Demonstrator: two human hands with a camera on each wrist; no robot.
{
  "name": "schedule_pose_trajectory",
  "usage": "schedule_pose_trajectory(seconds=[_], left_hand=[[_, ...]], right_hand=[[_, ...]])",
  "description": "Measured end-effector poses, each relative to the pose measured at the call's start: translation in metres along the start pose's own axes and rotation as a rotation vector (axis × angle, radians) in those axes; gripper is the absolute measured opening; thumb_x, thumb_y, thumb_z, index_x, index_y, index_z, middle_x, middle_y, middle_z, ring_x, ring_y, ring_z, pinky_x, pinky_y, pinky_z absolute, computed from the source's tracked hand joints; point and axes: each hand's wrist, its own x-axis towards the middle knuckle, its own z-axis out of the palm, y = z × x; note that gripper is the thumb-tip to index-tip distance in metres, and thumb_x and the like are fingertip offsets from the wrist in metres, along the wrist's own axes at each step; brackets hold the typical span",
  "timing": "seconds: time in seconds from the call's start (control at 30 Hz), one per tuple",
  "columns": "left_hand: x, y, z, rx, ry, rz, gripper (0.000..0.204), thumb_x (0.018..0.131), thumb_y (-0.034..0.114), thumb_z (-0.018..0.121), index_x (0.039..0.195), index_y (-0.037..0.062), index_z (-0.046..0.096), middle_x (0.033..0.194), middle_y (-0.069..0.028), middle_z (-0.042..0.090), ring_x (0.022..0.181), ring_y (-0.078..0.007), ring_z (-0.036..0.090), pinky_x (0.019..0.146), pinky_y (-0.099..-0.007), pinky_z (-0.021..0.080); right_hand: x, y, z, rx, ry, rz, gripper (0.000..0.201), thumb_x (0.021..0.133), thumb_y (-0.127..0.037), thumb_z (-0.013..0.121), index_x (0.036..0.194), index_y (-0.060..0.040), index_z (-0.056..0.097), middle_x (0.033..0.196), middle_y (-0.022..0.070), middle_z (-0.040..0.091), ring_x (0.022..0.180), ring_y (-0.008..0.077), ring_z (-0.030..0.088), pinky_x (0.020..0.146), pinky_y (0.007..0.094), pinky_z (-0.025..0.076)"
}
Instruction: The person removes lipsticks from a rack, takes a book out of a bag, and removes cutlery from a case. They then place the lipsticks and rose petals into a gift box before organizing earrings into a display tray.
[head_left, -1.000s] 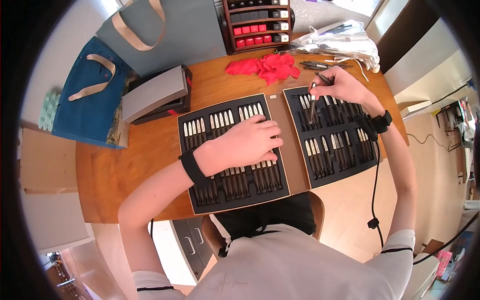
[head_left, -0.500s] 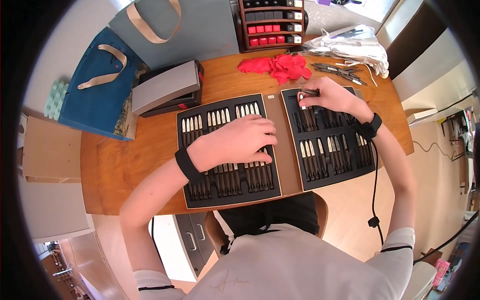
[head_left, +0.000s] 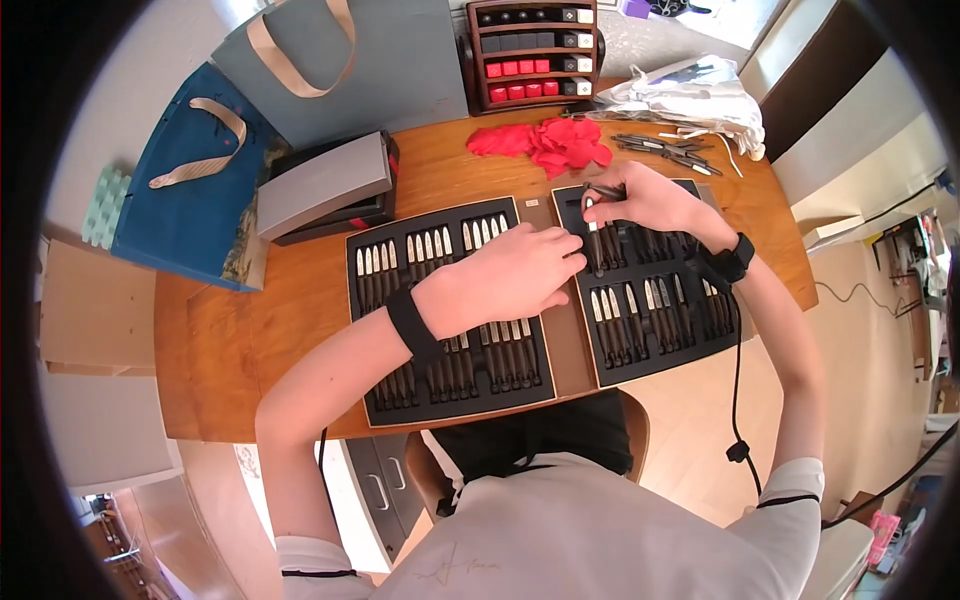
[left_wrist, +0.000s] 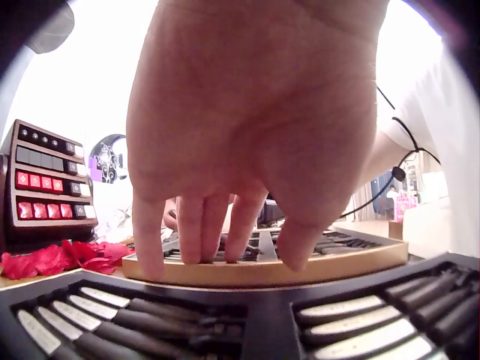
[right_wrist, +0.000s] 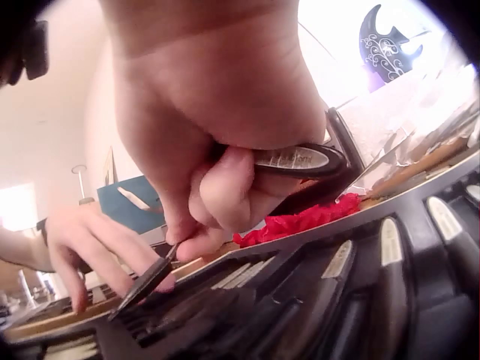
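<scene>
An opened two-part case lies on the table, its left tray (head_left: pixel 460 408) and right tray (head_left: pixel 652 271) filled with rows of slim dark pen-like sticks with pale pointed labels. My right hand (head_left: pixel 650 198) pinches one such stick (right_wrist: pixel 146 285) by fingertips and thumb, at the upper left compartment of the right tray. A second labelled stick (right_wrist: pixel 300 160) is tucked across the palm of that hand. With fingers extended downward and spread, my left hand (head_left: pixel 505 280) hovers over the left tray, fingertips near the brown spine (head_left: pixel 572 345). It holds nothing and hides part of the rows.
Red petals (head_left: pixel 570 145), loose dark sticks (head_left: pixel 668 153) and a silver plastic wrap (head_left: pixel 690 95) lie behind the case. A small wooden rack (head_left: pixel 535 55) stands at the back. Leftward are a grey box (head_left: pixel 325 185) and gift bags (head_left: pixel 185 185).
My right hand has lowered the pinched stick toward the right tray's upper left compartment and shifted slightly left. The left hand has slid rightward to the spine in the last half second.
</scene>
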Motion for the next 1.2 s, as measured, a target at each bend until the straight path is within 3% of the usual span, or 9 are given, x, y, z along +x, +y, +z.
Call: schedule_pose_trajectory(seconds=[0.07,0.17,0.27,0.4,0.6,0.7,0.8,1.0,1.2], left_hand=[[-0.002,0.000,0.001,-0.003,0.031,0.009,0.047,0.089,0.025,0.077,0.126,0.0006,0.062,0.132,-0.0141,0.059,0.126,-0.0275,0.058,0.100,-0.0412,0.050],[-0.003,0.001,0.000,-0.005,0.026,0.005,0.047,0.088,0.023,0.077,0.127,0.0006,0.062,0.133,-0.0143,0.059,0.127,-0.0279,0.057,0.101,-0.0415,0.050],[-0.003,0.003,0.002,-0.006,0.020,0.009,0.049,0.088,0.022,0.078,0.128,0.0003,0.061,0.135,-0.0150,0.058,0.128,-0.0290,0.056,0.103,-0.0420,0.050],[-0.003,0.006,-0.002,-0.011,-0.026,0.004,0.051,0.088,0.024,0.078,0.129,-0.0004,0.060,0.138,-0.0167,0.056,0.131,-0.0305,0.054,0.106,-0.0428,0.048],[0.004,0.006,0.014,0.021,0.216,0.176,0.063,0.089,0.037,0.076,0.135,-0.0022,0.057,0.147,-0.0212,0.051,0.140,-0.0336,0.048,0.113,-0.0446,0.043],[0.004,0.009,0.019,-0.022,0.100,0.152,0.075,0.088,0.044,0.075,0.141,-0.0041,0.051,0.150,-0.0234,0.049,0.144,-0.0349,0.044,0.116,-0.0453,0.041],[0.002,0.007,0.022,-0.033,0.085,0.143,0.078,0.088,0.043,0.076,0.143,-0.0046,0.049,0.152,-0.0237,0.048,0.145,-0.0349,0.044,0.116,-0.0458,0.040],[0.003,0.007,0.018,-0.060,0.073,0.140,0.075,0.087,0.038,0.077,0.143,-0.0040,0.050,0.151,-0.0227,0.049,0.145,-0.0340,0.044,0.116,-0.0455,0.041],[0.005,0.007,0.015,-0.094,0.056,0.130,0.074,0.086,0.037,0.078,0.142,-0.0041,0.051,0.151,-0.0228,0.050,0.144,-0.0344,0.045,0.117,-0.0455,0.041]], right_hand=[[0.002,0.001,0.003,0.033,-0.008,-0.011,0.025,0.089,-0.017,0.078,0.100,0.0045,0.069,0.081,0.0127,0.068,0.075,0.0225,0.063,0.075,0.0339,0.049],[0.004,0.007,0.008,-0.151,0.051,-0.079,0.024,0.092,-0.020,0.075,0.100,0.0025,0.070,0.085,0.0159,0.071,0.079,0.0274,0.068,0.078,0.0378,0.052],[0.004,0.008,0.007,-0.110,0.016,-0.022,0.026,0.091,-0.020,0.076,0.103,0.0023,0.071,0.089,0.0185,0.072,0.082,0.0301,0.068,0.080,0.0380,0.052],[0.002,0.007,0.007,-0.146,0.114,-0.083,0.029,0.088,-0.020,0.079,0.106,0.0020,0.072,0.090,0.0191,0.072,0.083,0.0327,0.068,0.081,0.0387,0.053],[0.004,0.015,0.015,-0.145,0.127,-0.124,0.028,0.085,-0.017,0.082,0.097,0.0053,0.070,0.085,0.0182,0.070,0.076,0.0309,0.064,0.076,0.0377,0.051],[0.007,0.021,0.019,-0.253,0.176,-0.182,0.028,0.082,-0.017,0.084,0.097,0.0036,0.071,0.083,0.0166,0.070,0.074,0.0314,0.064,0.075,0.0375,0.052],[0.008,0.004,0.013,-0.289,0.152,0.024,0.030,0.080,-0.024,0.086,0.092,0.0002,0.073,0.082,0.0139,0.072,0.078,0.0307,0.070,0.077,0.0388,0.054],[0.017,0.013,0.010,-0.158,0.185,0.112,0.033,0.074,-0.025,0.090,0.085,-0.0006,0.070,0.073,0.0102,0.068,0.070,0.0232,0.068,0.070,0.0369,0.052],[0.026,0.012,0.004,-0.225,0.130,0.199,0.044,0.069,-0.031,0.094,0.079,-0.0008,0.063,0.070,0.0098,0.064,0.067,0.0260,0.063,0.067,0.0380,0.049]])
